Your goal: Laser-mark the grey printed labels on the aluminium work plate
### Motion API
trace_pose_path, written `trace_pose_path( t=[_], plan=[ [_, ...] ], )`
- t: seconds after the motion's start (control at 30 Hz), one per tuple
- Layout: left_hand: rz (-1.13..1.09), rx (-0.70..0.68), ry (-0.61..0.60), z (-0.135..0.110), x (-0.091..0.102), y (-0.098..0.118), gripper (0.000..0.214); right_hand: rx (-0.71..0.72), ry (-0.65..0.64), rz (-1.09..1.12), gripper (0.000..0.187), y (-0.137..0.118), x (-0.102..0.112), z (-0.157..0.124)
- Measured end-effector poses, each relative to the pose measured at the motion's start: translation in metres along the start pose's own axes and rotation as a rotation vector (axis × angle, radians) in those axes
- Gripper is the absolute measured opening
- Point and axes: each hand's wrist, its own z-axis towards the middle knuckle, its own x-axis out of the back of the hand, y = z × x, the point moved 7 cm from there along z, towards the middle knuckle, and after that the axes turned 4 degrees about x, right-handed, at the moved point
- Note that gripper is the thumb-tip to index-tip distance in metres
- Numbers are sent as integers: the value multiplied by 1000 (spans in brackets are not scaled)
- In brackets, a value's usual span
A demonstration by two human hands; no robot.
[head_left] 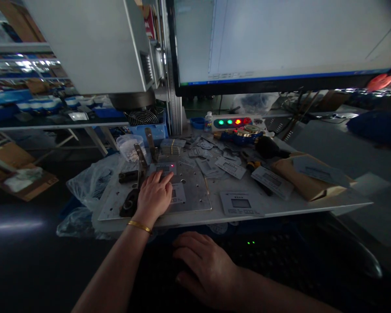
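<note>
My left hand (154, 195), with a gold bangle on the wrist, lies palm down on a perforated metal plate (195, 198), fingers stretched toward a small grey faceplate (167, 168) lit by a red dot. Another faceplate (177, 193) lies by its fingers. My right hand (203, 267) rests lower down in the dark below the bench edge, fingers spread flat over what looks like a keyboard, holding nothing.
A grey machine head (94, 43) hangs over the plate. A large monitor (280, 39) stands behind. Loose faceplates (241, 203), a brown envelope (309, 178), a box with green and red lights (233, 122), a plastic cup (130, 147) and plastic bags (91, 182) crowd the bench.
</note>
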Motion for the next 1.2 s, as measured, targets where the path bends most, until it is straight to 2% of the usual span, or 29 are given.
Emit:
trace_pose_path(
  t=[1.2],
  plan=[
    [10,-14,6,0,3,1,42,-8,17,-9,25,4,-4,-1]
  ],
)
